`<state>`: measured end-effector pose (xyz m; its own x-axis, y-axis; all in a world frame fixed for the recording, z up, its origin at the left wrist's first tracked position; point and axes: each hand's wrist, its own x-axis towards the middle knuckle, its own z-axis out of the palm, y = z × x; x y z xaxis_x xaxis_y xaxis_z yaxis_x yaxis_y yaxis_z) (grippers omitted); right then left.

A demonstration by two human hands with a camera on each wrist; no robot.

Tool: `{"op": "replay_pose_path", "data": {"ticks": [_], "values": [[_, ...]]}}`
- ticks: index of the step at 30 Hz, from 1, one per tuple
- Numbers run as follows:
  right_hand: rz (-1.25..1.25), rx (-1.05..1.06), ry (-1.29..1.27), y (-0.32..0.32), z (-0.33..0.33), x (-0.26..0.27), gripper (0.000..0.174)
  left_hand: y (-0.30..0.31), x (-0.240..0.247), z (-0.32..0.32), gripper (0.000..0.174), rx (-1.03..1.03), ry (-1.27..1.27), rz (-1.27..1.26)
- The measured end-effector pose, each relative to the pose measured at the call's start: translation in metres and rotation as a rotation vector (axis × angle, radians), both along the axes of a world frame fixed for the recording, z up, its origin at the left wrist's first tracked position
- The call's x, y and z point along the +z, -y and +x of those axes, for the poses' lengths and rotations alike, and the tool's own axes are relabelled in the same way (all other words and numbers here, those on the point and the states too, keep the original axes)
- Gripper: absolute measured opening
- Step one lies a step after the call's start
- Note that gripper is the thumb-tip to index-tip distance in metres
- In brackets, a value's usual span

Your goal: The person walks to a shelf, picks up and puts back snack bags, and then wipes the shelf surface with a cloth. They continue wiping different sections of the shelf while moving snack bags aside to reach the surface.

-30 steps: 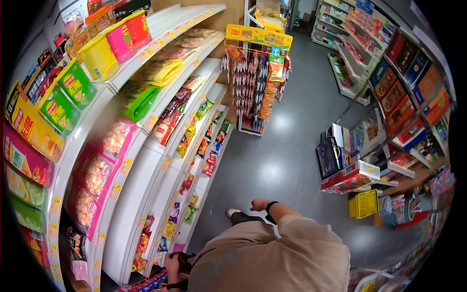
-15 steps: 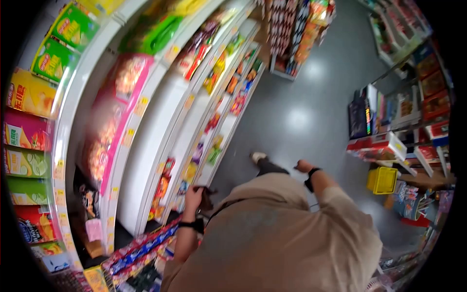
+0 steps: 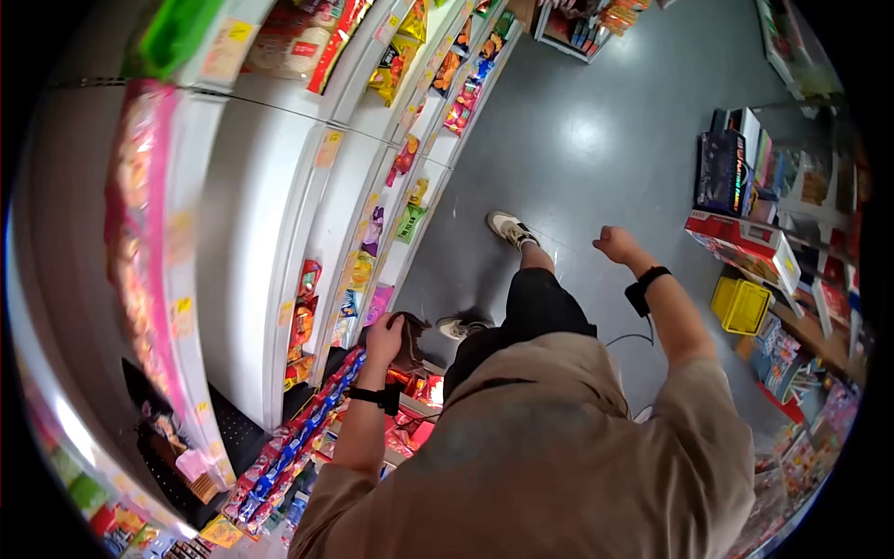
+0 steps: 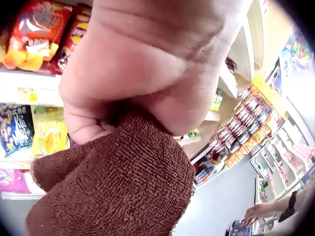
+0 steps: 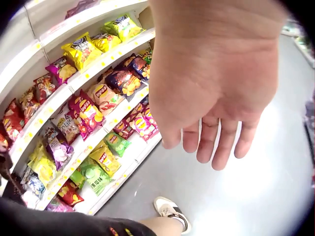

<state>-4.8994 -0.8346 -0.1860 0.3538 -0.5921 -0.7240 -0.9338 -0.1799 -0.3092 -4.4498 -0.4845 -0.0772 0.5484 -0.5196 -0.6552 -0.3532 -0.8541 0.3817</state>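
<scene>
A brown towel (image 4: 118, 182) hangs from my left hand (image 4: 142, 69), whose fingers curl round its bunched top in the left wrist view. In the head view the left hand (image 3: 384, 341) holds the same brown cloth (image 3: 410, 343) beside the lower snack shelves (image 3: 279, 196). My right hand (image 5: 216, 93) holds nothing; its fingers hang loosely and slightly apart over the floor in the right wrist view. In the head view that right hand (image 3: 618, 244) is out over the aisle, right of the legs.
Bagged snacks (image 5: 87, 114) line several shelf tiers on the left. Packets and red boxes (image 3: 410, 430) lie low by the left forearm. On the right stand boxed goods (image 3: 724, 170) and a yellow basket (image 3: 741, 304). A rack of hanging packets (image 4: 241, 123) stands further along the aisle.
The head view has tipped further down, bringing both shoes and the legs into sight. Both hands appear higher in it, and the left hand still grips the brown cloth.
</scene>
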Motion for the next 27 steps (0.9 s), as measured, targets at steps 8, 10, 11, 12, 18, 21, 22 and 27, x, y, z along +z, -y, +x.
{"op": "replay_pose_path", "data": {"ticks": [8,10,11,12,18,21,22,27], "values": [[0.043,0.336,-0.072,0.070,0.060,-0.036,0.040,0.105,-0.061,-0.023,0.036,0.121,0.136,-0.237],[0.028,0.527,-0.075,0.079,0.096,-0.042,0.045,0.147,-0.035,-0.043,0.031,0.268,0.094,-0.309],[-0.009,0.630,-0.014,0.082,0.115,-0.045,0.046,0.156,-0.033,-0.048,0.026,0.314,0.125,-0.361],[-0.049,0.690,0.058,0.081,0.138,-0.040,0.047,0.161,-0.035,-0.051,0.025,0.400,0.090,-0.422],[-0.042,0.847,0.721,0.052,0.240,0.015,0.055,0.158,-0.052,-0.058,0.030,0.621,0.153,-0.575],[0.076,0.848,0.837,0.026,0.261,0.041,0.060,0.154,-0.048,-0.070,0.032,0.770,0.074,-0.663],[0.098,0.830,0.863,0.013,0.262,0.044,0.064,0.149,-0.046,-0.074,0.032,0.781,0.072,-0.639],[0.151,0.770,0.938,-0.052,0.247,0.034,0.089,0.117,-0.051,-0.096,0.029,0.866,-0.055,-0.684]]}}
